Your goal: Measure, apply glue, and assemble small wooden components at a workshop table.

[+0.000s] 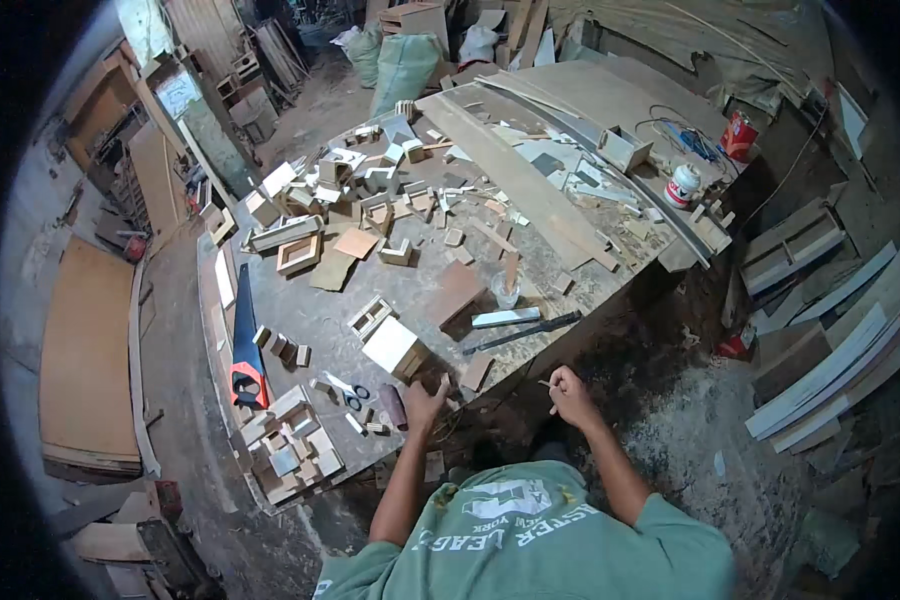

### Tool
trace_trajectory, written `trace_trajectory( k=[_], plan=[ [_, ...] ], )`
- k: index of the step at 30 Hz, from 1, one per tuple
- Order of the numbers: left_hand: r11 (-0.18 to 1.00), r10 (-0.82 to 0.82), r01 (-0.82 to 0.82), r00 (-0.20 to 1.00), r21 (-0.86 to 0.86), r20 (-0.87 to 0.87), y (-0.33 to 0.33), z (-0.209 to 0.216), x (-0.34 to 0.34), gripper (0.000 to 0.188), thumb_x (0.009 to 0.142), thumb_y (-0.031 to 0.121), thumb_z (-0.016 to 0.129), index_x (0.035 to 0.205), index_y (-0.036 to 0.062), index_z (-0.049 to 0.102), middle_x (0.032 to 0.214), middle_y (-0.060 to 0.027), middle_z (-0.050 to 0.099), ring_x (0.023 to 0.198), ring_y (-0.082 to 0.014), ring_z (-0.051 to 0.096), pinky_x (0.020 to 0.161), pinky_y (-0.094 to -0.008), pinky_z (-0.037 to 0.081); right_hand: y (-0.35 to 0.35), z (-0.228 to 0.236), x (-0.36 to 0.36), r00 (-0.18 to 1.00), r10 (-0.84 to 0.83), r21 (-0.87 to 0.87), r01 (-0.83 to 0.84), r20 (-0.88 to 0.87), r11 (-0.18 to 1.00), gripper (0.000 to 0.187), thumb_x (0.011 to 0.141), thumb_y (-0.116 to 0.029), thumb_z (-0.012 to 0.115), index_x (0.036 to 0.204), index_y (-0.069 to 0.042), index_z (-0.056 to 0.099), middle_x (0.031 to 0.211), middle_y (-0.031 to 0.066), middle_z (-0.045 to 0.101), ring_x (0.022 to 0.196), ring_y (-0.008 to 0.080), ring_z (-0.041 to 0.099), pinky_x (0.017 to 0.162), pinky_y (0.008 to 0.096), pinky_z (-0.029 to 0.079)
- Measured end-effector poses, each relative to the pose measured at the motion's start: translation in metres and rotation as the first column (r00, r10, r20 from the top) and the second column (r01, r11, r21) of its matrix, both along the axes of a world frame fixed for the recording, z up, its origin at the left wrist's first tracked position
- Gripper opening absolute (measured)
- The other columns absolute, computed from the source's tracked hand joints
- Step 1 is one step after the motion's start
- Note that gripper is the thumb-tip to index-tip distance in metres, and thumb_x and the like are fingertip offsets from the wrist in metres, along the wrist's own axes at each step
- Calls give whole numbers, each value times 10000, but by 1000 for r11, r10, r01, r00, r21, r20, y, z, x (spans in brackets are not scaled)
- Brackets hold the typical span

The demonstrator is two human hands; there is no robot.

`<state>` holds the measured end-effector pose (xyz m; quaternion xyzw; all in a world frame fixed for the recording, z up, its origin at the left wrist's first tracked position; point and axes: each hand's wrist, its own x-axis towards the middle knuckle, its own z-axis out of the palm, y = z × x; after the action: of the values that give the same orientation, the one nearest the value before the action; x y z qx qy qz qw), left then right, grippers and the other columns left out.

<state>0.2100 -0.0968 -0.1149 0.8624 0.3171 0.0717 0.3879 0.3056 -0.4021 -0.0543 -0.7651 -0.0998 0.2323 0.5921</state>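
At the table's near edge my left hand (425, 405) has its thumb and fingers apart, with nothing visible between them. It is right beside a small box with a white top and wooden sides (395, 348). A dark reddish-brown roll (393, 407) lies just left of that hand. My right hand (575, 398) is off the table's edge, closed in a pinch. A small thin light-coloured piece (544, 383) sticks out of its fingers; its kind is too small to tell. Scissors (349, 391) lie left of the box, and a long black tool (522, 332) lies beyond my right hand.
A handsaw (245, 330) lies along the table's left side, near a tray of small wooden blocks (290, 450). Small boxes and offcuts (330, 200) crowd the far left. A plastic cup (506, 291), a white bottle (682, 186) and a red can (738, 137) stand rightward.
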Motion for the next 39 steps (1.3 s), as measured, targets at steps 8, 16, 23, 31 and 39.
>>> trace_trajectory(
  k=[8,16,23,31,39],
  plan=[
    [990,-101,99,995,105,13,-3,23,-46,445,750,333,729,981,-38,650,905,-202,680,849,-364,649,787,-414,503,6,-9,-9,994,-100,104,103,-36,989,260,901,-143,437,865,-4,654,686,16,534,524,95,504,494,255,468],
    [936,-208,216,976,-277,59,-32,62,-29,360,790,230,691,1050,-12,632,866,-130,679,769,-199,659,693,-320,519,11,-19,9,981,-88,204,52,175,978,165,867,-98,478,917,-45,627,662,-3,505,495,70,454,433,242,374],
    [805,-318,392,919,-446,234,-65,89,-7,281,867,132,656,1103,-4,586,808,-18,592,740,-85,548,684,-245,461,11,5,12,983,-104,116,87,153,989,195,812,6,470,980,-24,564,702,-25,463,605,49,443,547,218,371],
    [780,-318,438,893,-447,319,-72,67,-1,250,879,106,647,1096,1,581,822,11,591,748,-60,535,670,-218,447,-5,-29,14,976,-181,10,184,-121,983,63,918,-86,486,964,-45,499,748,34,485,557,121,488,497,313,435],
    [718,-229,292,956,-632,182,-62,53,5,261,885,120,648,1117,14,594,905,-26,625,813,-98,564,726,-243,449,-16,-65,40,957,-234,-142,212,-168,967,127,894,-71,468,984,-44,554,711,75,597,488,150,537,460,330,460]
  ],
)
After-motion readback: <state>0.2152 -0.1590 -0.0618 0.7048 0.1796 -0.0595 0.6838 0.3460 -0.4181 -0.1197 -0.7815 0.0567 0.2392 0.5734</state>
